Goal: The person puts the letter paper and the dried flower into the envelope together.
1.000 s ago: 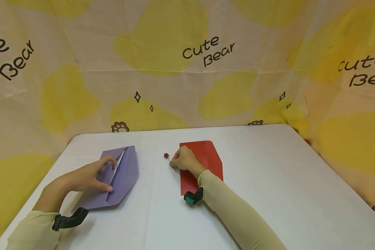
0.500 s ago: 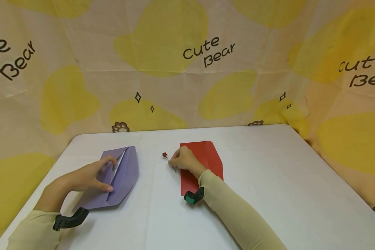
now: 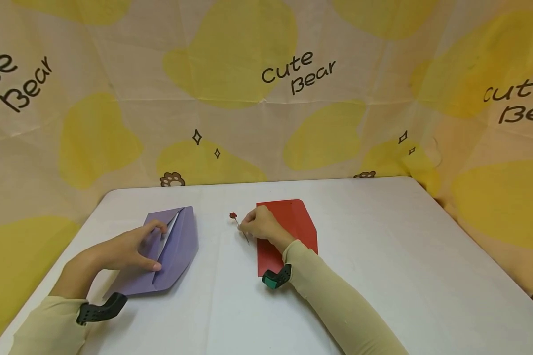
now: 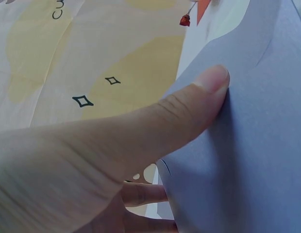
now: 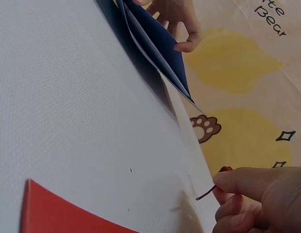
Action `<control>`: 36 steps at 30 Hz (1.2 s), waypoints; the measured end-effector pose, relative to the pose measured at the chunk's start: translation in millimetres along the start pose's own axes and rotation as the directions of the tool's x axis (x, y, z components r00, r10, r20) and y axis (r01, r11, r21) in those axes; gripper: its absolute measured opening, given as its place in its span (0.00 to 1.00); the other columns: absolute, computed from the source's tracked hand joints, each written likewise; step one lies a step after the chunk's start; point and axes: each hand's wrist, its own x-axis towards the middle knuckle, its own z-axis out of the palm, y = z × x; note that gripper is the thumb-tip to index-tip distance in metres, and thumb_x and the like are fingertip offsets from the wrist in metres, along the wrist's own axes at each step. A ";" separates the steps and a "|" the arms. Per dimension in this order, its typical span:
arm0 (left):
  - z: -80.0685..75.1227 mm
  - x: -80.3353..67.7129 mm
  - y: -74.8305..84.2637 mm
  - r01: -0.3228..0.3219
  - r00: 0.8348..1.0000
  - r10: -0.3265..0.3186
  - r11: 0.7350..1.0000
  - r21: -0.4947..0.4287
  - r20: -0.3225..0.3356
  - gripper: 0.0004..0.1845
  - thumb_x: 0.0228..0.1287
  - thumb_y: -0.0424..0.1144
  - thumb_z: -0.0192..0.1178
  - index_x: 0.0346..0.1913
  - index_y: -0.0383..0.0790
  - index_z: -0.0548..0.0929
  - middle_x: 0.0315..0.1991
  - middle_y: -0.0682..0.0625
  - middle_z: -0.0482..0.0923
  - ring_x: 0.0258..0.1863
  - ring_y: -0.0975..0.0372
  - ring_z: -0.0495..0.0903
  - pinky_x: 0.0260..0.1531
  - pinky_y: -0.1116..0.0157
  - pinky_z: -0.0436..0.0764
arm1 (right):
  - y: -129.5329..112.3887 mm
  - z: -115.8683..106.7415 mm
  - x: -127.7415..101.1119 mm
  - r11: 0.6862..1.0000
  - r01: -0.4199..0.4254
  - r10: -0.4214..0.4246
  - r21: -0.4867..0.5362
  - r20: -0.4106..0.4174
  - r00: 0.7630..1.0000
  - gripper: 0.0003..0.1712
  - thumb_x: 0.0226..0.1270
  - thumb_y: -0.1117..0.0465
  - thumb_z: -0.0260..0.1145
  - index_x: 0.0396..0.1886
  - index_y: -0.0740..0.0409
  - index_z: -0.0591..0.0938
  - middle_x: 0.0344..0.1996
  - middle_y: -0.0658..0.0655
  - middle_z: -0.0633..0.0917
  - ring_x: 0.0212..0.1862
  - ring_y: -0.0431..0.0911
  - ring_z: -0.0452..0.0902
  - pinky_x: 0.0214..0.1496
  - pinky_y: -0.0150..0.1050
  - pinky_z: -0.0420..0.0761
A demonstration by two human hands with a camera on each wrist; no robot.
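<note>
My left hand holds a purple envelope, tilted off the table with its mouth spread apart. A pale inside shows in the gap. In the left wrist view the thumb lies across the envelope's paper, with fingers at its far edge. My right hand pinches the thin stem of a small red flower between thumb and forefinger. The bloom points away toward the back left, and the stem's bare end sticks out below the fingertips. Part of the stem is hidden by the fingers.
Under the right hand and wrist lies a red envelope, its flap to the right. A white table carries everything. Behind it hangs a yellow and cream patterned cloth.
The flower has risen slightly and shifted a little left in my right hand's pinch. My left hand and the purple envelope stay nearly still.
</note>
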 end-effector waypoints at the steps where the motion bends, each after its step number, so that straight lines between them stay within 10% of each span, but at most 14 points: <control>1: -0.1 0.1 -0.1 0.000 1.000 0.000 1.000 0.002 0.001 0.42 0.49 0.55 0.78 0.61 0.50 0.63 0.61 0.29 0.68 0.56 0.40 0.73 0.55 0.36 0.73 | -0.2 0.0 0.1 1.000 -0.001 0.001 0.005 0.001 1.000 0.07 0.63 0.60 0.73 0.28 0.58 0.88 0.26 0.51 0.81 0.24 0.42 0.72 0.25 0.30 0.73; 36: 1.9 3.2 0.7 -0.003 1.000 0.003 1.000 -0.015 0.006 0.43 0.47 0.54 0.79 0.60 0.48 0.64 0.61 0.29 0.69 0.57 0.40 0.72 0.57 0.36 0.72 | -17.7 10.5 -8.7 0.982 -0.011 0.011 0.188 0.003 1.000 0.07 0.64 0.58 0.74 0.32 0.58 0.89 0.25 0.49 0.78 0.25 0.41 0.69 0.22 0.31 0.64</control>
